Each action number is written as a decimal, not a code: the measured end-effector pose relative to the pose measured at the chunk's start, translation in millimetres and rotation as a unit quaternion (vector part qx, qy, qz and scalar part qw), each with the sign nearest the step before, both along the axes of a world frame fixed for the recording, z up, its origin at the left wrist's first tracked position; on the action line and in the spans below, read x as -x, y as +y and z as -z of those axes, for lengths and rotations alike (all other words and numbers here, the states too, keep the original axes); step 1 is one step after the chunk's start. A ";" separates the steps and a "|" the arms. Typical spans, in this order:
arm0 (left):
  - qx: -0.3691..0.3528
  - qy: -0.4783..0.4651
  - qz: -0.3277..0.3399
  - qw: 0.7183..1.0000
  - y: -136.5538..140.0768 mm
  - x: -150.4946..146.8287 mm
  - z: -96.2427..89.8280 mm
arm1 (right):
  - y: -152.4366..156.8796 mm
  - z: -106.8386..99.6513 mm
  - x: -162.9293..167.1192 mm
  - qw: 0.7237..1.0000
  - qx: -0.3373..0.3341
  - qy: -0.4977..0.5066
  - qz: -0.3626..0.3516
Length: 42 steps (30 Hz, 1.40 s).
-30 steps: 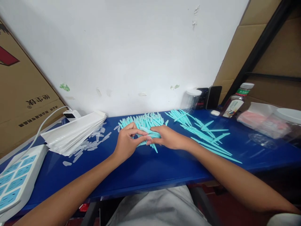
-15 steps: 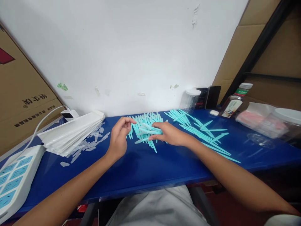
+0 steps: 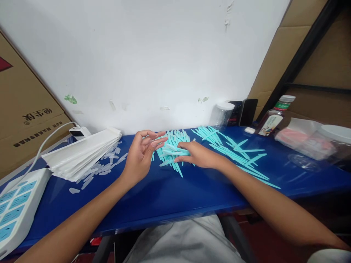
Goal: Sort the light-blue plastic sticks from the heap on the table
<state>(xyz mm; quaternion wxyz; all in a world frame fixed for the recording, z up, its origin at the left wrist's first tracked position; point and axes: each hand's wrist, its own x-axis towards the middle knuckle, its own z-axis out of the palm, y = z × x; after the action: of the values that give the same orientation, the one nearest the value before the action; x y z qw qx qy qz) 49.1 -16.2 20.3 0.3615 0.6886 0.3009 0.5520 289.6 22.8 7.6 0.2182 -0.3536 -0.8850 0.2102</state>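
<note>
My right hand is closed around a small bunch of turquoise eyebrow razors, whose pale tips point left. My left hand is held just left of that bunch, fingers stretched out and apart from the thumb; I see nothing gripped in it. Its fingertips come close to the tips of the bunch, and I cannot tell whether they touch. Beneath and behind both hands lies a pile of turquoise razors with pale, translucent ends. More thin turquoise razors lie scattered to the right, partly behind my right forearm.
Clear caps lie loose beside a stack of white sleeves on the blue table. A power strip sits at left. Toward the right are a lidded jar, a phone, a bottle and a pink-filled bag.
My left hand has moved slightly right and up toward the bunch, and its curled fingers have straightened. My right hand keeps its hold on the razors, almost still.
</note>
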 end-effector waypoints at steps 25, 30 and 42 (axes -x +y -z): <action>-0.025 0.134 -0.049 0.990 10.6 10.5 6.1 | 1.0 -1.3 -3.8 1.000 0.021 -0.018 0.010; -0.075 0.164 -0.136 0.974 5.2 10.3 2.9 | -0.4 -3.0 -3.5 0.999 0.023 -0.029 0.018; -0.053 0.135 -0.115 0.983 2.5 4.1 7.7 | -1.3 -3.9 -2.4 0.999 0.024 -0.027 0.015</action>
<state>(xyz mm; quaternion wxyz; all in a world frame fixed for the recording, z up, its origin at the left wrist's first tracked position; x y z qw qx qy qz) 45.0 -13.7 12.6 0.2150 0.7359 0.3941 0.5069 292.0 21.5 11.6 0.1888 -0.3774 -0.8799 0.2186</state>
